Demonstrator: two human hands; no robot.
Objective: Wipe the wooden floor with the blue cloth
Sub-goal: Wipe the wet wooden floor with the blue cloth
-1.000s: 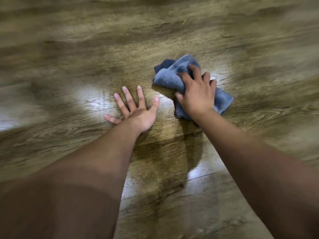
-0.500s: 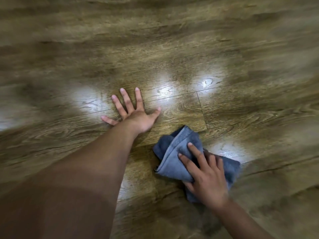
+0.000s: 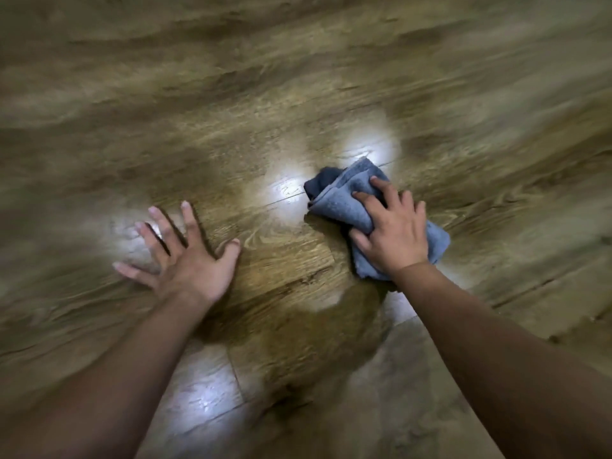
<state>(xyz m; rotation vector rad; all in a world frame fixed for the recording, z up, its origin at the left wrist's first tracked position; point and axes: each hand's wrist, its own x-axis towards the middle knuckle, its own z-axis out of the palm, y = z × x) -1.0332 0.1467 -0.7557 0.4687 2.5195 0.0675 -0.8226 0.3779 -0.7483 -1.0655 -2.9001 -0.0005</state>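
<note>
A crumpled blue cloth (image 3: 341,197) lies on the wooden floor (image 3: 265,104) right of centre. My right hand (image 3: 392,231) presses down on top of it, fingers curled over the fabric, and hides its middle part. My left hand (image 3: 185,256) rests flat on the floor to the left, fingers spread, holding nothing. A stretch of bare plank separates the two hands.
Brown wood-grain planks fill the whole view, with bright light reflections near both hands and a shadow between my forearms. The edges of the picture are blurred by motion.
My right hand has pushed the blue cloth away from me, back up the floor, after pulling it close half a second ago. My left hand stays planted on the floor.
</note>
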